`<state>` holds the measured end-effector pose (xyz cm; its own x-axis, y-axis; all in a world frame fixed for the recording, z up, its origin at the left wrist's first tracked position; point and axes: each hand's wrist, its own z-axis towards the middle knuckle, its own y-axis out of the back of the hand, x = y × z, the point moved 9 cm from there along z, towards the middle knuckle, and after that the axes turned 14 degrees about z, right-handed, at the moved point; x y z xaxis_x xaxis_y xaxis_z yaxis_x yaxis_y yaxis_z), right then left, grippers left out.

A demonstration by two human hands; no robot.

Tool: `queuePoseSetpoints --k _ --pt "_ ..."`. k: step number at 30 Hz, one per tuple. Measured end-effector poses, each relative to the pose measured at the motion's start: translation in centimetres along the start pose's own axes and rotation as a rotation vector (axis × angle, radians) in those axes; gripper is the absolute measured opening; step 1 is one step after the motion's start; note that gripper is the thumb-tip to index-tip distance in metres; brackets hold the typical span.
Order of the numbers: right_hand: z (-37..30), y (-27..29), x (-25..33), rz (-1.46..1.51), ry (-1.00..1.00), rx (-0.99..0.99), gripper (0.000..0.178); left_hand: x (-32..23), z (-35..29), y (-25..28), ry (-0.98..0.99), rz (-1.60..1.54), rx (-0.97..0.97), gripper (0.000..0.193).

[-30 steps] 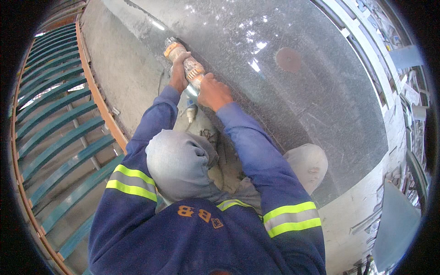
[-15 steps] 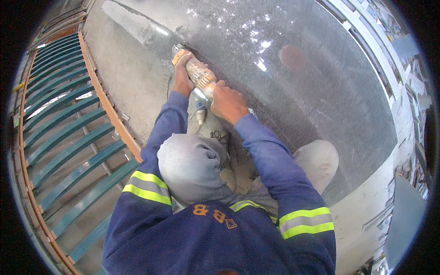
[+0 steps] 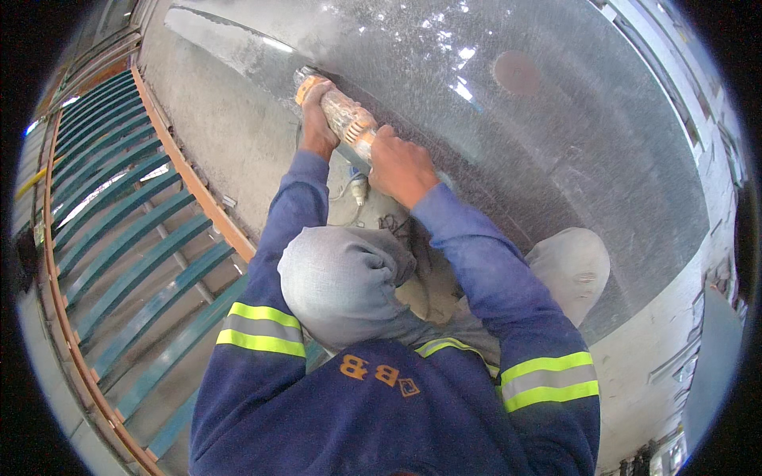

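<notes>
Both my hands are closed round a long, dust-covered orange angle grinder [image 3: 343, 116]. My left hand [image 3: 319, 127] wraps its front part, just behind the metal head. At the rear end, my right hand [image 3: 402, 165] grips the body, with the fingers curled round it. The grinder lies slanted, its head pointing away and to the left, at the left edge of a large dark, shiny sheet [image 3: 603, 151]. The disc and its contact with the sheet are hidden. Pale dust covers the surface about the head.
A slatted frame [image 3: 143, 230] with teal bars and orange edges stands on the left. A plug connector [image 3: 359, 184] and dark cable [image 3: 397, 226] lie between the grinder and my knees. Scrap pieces [image 3: 683, 365] are at the right. A round brownish patch [image 3: 517, 72] marks the sheet.
The whole view has turned and shifted a little. Both hands keep their grip on the grinder, and its head stays by the sheet's edge.
</notes>
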<state>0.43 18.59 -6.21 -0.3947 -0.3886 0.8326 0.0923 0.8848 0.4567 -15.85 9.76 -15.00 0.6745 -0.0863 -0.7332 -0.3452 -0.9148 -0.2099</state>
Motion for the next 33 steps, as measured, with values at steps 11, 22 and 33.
queuePoseSetpoints --k 11,22,33 --pt "2.0 -1.6 -1.0 0.088 -0.063 0.026 0.039 -0.9 2.2 1.2 -0.085 0.024 0.0 0.024" --pt "-0.1 0.2 0.1 0.024 -0.022 0.026 0.036 -0.3 -0.6 -0.1 0.02 0.006 -0.023 0.024" --pt "1.6 -1.1 -0.7 0.039 -0.019 0.026 0.035 -0.6 1.9 1.4 -0.049 0.064 -0.002 0.02"
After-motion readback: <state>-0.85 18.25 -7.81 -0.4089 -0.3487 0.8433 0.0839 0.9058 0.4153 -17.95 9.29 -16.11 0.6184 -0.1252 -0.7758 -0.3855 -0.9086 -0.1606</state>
